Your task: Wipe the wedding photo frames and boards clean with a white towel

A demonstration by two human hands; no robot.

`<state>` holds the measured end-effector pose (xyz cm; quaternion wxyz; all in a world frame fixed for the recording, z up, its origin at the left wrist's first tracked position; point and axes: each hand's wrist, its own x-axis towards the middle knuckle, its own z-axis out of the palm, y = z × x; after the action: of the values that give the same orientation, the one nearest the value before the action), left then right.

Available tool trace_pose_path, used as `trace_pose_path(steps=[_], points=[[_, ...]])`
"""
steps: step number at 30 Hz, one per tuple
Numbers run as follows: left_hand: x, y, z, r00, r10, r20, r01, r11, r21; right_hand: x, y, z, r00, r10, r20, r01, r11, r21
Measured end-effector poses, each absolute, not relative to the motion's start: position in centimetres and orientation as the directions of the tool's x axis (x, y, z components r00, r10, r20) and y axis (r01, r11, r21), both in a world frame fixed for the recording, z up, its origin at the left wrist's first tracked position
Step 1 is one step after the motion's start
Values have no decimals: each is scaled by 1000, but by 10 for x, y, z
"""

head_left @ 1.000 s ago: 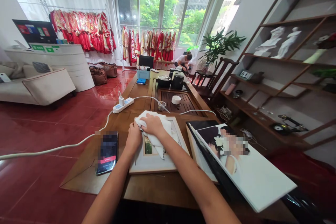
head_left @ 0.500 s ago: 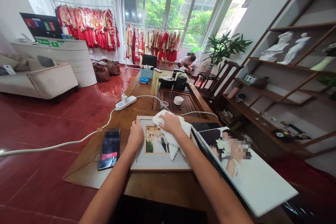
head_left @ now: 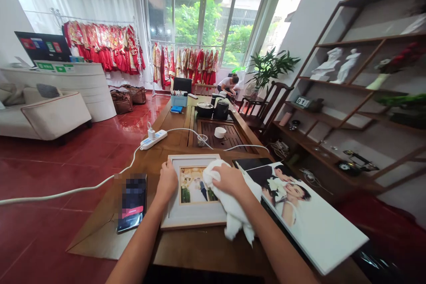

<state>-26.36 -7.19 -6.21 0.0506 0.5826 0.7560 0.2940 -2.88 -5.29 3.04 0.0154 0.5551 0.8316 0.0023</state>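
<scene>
A picture frame (head_left: 196,222) with a pale wooden edge lies flat on the wooden table, a small photo of a couple at its centre. My left hand (head_left: 168,179) grips the frame's left edge, fingers curled around it. Bunched in my right hand (head_left: 229,179) is a white cloth (head_left: 239,213), pressed on the right part of the frame. The cloth covers the photo's right margin and hangs past the frame's right side towards me. To the right rests a large wedding photo panel (head_left: 319,226), close to my right forearm.
A phone (head_left: 132,204) lies left of my left forearm. Beyond it are a white power strip (head_left: 153,140) with cables, a tea tray (head_left: 233,142) with a white cup (head_left: 220,132), and black pots. A person (head_left: 228,84) bends down near the window. Shelves (head_left: 346,88) stand at right.
My right hand has moved the cloth down the frame, nearer to me, uncovering its upper right edge. My left hand keeps its hold. The camera view has tilted up and shifted right slightly.
</scene>
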Motion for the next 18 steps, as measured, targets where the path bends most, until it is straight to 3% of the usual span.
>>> trace_pose_path(steps=[11, 18], points=[[-263, -69, -61, -328, 919, 221, 841, 177, 511, -12, -123, 25, -423, 904, -59, 903, 416, -105], [-261, -72, -58, -316, 919, 237, 842, 156, 516, -61, -131, 24, -615, 787, -36, 779, 601, -180]])
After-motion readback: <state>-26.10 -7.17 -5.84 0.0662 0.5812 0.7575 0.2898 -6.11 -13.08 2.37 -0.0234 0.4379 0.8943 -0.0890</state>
